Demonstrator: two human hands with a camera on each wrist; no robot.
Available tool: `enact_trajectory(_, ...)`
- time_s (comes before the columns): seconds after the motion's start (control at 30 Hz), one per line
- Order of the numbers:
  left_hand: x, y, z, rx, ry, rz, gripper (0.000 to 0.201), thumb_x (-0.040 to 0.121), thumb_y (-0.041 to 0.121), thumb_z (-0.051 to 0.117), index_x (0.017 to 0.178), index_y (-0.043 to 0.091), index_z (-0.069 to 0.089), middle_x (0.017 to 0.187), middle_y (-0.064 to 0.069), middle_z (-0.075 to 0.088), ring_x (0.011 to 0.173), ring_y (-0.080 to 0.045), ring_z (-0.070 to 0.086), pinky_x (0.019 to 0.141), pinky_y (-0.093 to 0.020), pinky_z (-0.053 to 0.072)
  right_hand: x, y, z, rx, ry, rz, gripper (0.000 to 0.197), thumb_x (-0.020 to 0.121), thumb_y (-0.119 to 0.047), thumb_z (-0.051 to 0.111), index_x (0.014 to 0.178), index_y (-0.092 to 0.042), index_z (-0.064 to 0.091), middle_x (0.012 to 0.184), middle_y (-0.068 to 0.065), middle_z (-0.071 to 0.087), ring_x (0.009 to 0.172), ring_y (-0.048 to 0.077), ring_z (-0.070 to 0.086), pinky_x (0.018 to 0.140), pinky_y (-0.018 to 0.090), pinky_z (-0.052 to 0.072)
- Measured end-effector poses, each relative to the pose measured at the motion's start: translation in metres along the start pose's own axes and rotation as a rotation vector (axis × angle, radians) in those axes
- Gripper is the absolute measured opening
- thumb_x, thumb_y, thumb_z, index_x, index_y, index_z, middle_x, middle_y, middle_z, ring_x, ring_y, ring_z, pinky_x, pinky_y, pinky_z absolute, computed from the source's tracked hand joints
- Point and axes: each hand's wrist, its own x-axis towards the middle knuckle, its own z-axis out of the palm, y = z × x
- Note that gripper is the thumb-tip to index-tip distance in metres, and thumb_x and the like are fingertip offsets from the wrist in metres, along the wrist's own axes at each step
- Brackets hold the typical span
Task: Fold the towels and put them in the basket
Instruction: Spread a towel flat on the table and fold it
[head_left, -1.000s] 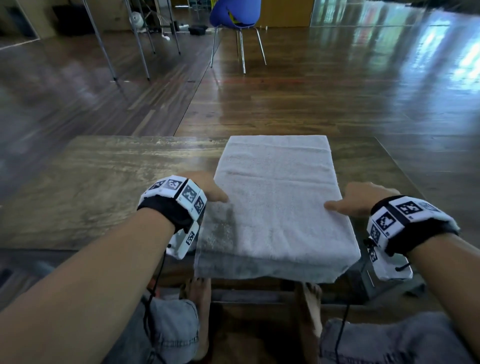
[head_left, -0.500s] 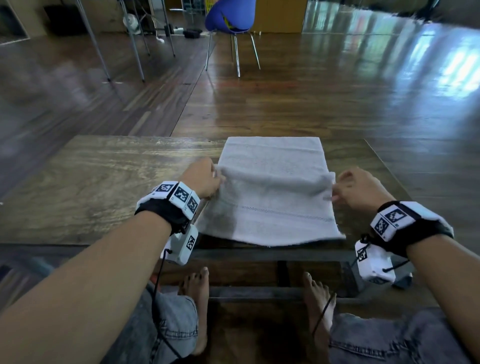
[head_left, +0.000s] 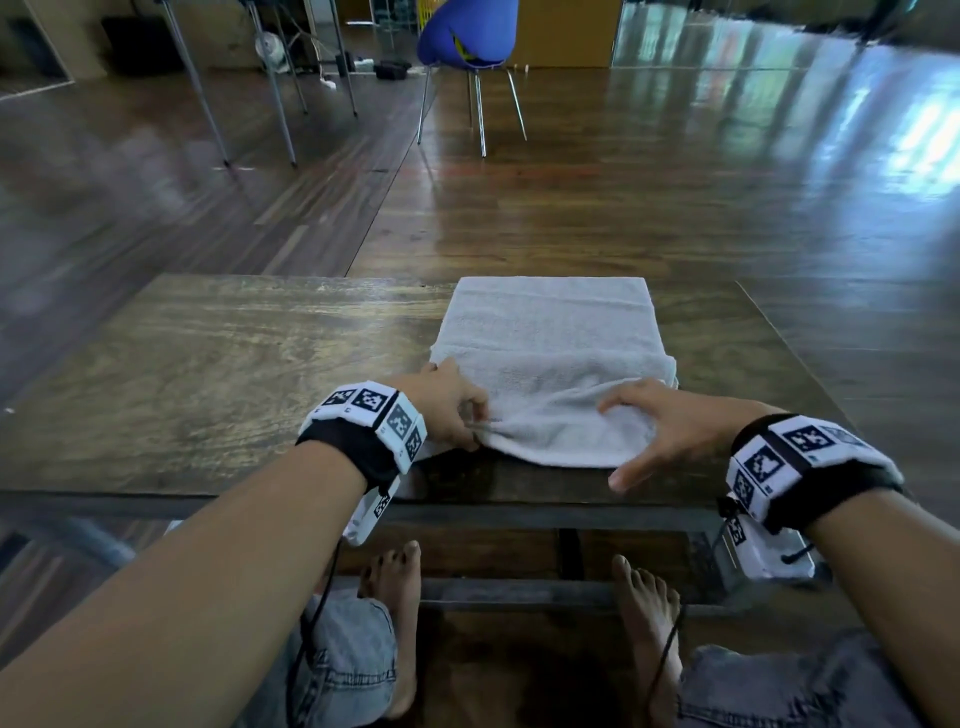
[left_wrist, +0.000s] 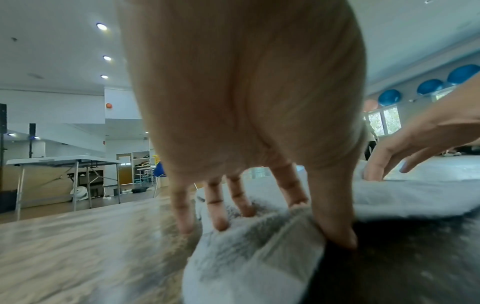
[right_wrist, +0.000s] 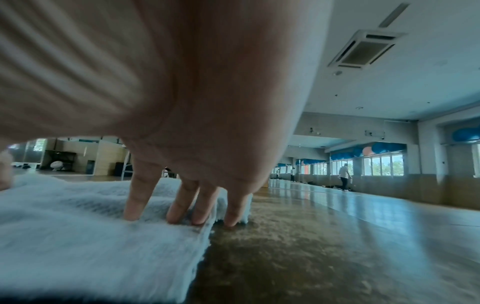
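The left hand's fingers (left_wrist: 218, 207) are curled, thumb and forefinger pinching the near left corner of the white towel (head_left: 550, 353), where the cloth bunches into a ridge; in the left wrist view the other fingertips rest on the pile beside it. The right hand's fingers (right_wrist: 137, 201) are spread and fairly straight, their tips pressing down on the towel's right side close to its edge, the little finger touching the bench (head_left: 208, 374) just beside the cloth. Its thumb points toward the near edge, clear of the towel. From the head view the left hand (head_left: 447, 410) covers the pinched corner itself, and the right hand (head_left: 670, 431) hides the towel's near right corner. The towel lies on the bench in layers, its far part flat, its near part rumpled. How many layers it has cannot be told. No basket shows in any view. Both wrist views are blurred at the near cloth.
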Motion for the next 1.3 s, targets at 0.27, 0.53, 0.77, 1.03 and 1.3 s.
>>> enact_trajectory(0.27,0.008,0.008,-0.021,-0.361,0.585,0.085,0.014,0.092,0.022,0.052,0.082,0.015,0.045,0.066,-0.002,0.052,0.059,-0.022,0.045,0.053,-0.033,0.033,0.013,0.0,0.002,-0.157,0.332,-0.065,0.022,0.09,-0.029,0.062,0.111,-0.035,0.063,0.119,-0.006,0.065,0.108,0.02,0.063,0.095,0.045,0.052)
enact_trajectory(0.53,-0.005,-0.019,-0.035,-0.445,0.759,0.128,0.01,0.087,0.011,0.062,0.089,0.021,0.06,0.073,0.006,0.059,0.061,-0.005,0.05,0.053,-0.018,0.036,-0.001,0.03,-0.038,0.442,1.119,-0.178,0.017,0.094,-0.029,0.066,0.079,-0.037,0.066,0.074,-0.017,0.067,0.069,-0.004,0.061,0.068,0.021,0.046)
enact_trajectory(0.77,-0.024,-0.02,-0.036,-1.009,0.685,-0.012,0.026,0.096,0.043,0.058,0.086,0.021,0.069,0.086,0.004,0.071,0.083,-0.014,0.066,0.079,-0.033,0.055,-0.018,0.027,-0.032,0.831,0.903,-0.235,0.011,0.087,-0.049,0.056,0.077,-0.045,0.057,0.074,-0.008,0.063,0.049,0.0,0.061,0.049,0.033,0.06)
enact_trajectory(1.03,-0.052,-0.014,-0.029,-1.087,-0.264,-0.244,0.054,0.081,0.033,0.07,0.119,-0.005,0.06,0.114,-0.026,0.067,0.103,-0.039,0.065,0.097,-0.053,0.05,-0.05,0.021,-0.019,0.846,0.149,-0.14,0.044,0.091,-0.029,0.058,0.116,0.007,0.057,0.092,0.019,0.061,0.087,0.032,0.053,0.073,0.042,0.047)
enact_trajectory(1.3,-0.026,-0.024,-0.029,-0.987,0.293,-0.225,0.022,0.097,0.024,0.06,0.105,0.004,0.066,0.1,-0.019,0.071,0.082,-0.036,0.071,0.068,-0.042,0.059,-0.022,0.016,-0.032,0.751,0.69,-0.084,0.019,0.102,-0.018,0.056,0.096,-0.002,0.066,0.064,-0.001,0.067,0.05,0.009,0.062,0.047,0.021,0.05)
